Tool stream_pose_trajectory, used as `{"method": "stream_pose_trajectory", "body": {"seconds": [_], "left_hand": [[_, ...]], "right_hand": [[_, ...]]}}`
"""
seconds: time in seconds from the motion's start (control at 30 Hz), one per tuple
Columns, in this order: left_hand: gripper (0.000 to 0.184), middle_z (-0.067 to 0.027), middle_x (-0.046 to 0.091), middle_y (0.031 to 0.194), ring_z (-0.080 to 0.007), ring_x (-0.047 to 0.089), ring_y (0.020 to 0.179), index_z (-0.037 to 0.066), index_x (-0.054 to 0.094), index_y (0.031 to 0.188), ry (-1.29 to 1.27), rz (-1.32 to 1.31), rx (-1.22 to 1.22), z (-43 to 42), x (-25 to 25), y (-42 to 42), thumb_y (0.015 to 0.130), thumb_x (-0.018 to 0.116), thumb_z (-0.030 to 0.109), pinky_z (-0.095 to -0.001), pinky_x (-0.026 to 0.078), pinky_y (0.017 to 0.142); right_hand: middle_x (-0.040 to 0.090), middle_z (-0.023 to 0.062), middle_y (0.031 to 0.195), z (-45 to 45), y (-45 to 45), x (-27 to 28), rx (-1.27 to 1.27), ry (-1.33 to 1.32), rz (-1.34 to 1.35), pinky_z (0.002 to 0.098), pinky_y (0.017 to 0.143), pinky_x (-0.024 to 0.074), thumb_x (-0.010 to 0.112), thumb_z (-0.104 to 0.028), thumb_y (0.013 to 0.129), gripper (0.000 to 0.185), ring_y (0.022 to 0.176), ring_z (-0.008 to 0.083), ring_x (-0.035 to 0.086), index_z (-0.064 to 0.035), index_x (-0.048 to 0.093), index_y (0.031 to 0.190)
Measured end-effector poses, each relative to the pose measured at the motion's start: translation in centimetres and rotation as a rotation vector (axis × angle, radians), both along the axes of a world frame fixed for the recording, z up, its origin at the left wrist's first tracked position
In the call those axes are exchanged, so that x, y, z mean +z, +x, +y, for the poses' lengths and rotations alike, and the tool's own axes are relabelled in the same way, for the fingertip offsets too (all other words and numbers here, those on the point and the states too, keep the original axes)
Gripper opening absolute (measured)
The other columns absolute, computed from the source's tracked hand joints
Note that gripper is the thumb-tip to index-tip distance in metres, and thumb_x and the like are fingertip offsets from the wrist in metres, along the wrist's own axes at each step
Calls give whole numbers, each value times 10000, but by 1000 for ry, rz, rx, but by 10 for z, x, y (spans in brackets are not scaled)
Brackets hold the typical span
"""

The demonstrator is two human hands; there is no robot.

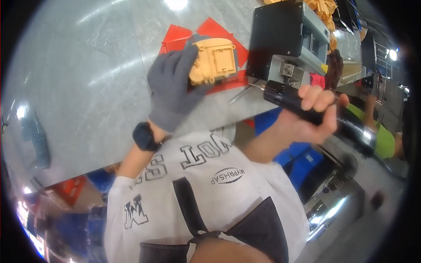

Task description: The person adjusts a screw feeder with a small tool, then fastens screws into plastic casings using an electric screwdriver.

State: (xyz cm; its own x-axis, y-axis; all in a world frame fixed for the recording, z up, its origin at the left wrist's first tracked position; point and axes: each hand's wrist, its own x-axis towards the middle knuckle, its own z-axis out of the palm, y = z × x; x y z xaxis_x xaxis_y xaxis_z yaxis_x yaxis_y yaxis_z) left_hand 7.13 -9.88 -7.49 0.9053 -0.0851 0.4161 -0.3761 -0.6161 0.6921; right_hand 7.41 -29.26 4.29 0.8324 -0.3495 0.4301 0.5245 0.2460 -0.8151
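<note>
My left hand (173, 83), in a grey glove, has its fingers around the left side of a yellow plastic housing (215, 59). The housing shows a raised square frame and small screw bosses along its edge. It is held over a red fixture (215, 30) on the table; how far it rests on it is hidden. In my right hand (318, 107) is a black electric screwdriver (280, 94), bare fingers wrapped round its body. Its thin bit points left, just below the black machine and to the right of the housing, apart from it.
A black box-shaped machine (276, 39) with a metal mechanism on its front stands right of the red fixture. More yellow parts (322, 11) are piled behind it. The grey table (109, 74) spreads left. A person in a green top (384, 140) is at the far right.
</note>
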Motion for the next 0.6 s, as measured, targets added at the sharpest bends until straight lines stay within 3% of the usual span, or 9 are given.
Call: {"method": "stream_pose_trajectory", "body": {"seconds": [0.07,0.13,0.43,0.5,0.6], "left_hand": [[655,-129,574,1011,-311,554,877,47,492,1170,7,-8,-6,-1,0,1,609,774,233,-400,450,753],[656,-131,573,1013,-311,556,868,45,489,1171,11,-17,-7,-3,0,1,609,777,222,-400,451,749],[718,-140,571,1102,-317,561,942,31,462,1213,34,18,-40,-7,1,2,591,791,176,-391,447,803],[656,-125,572,949,-308,548,823,28,500,1158,-9,-73,-5,-10,2,4,590,768,218,-396,442,711],[662,-139,585,988,-316,566,844,20,494,1168,9,-49,-5,-13,4,3,592,766,199,-391,451,718]], "right_hand": [[449,9,665,-11,-4,2,-17,-3,-6,312,594,365,458,-169,816,283,552,135,415,-84,525,1078],[464,36,688,-22,-8,-1,-16,74,-35,340,566,388,418,-139,827,409,535,156,435,-102,428,1234],[469,28,705,-77,-37,-3,-162,2,-92,322,592,368,437,-188,861,370,557,142,432,-85,460,1215],[467,31,694,-83,-40,-5,-209,11,-76,327,596,370,441,-190,860,377,556,147,431,-86,455,1222],[469,36,687,-85,-42,-7,-249,56,-73,325,579,372,446,-185,852,388,554,156,442,-89,449,1228]]}}
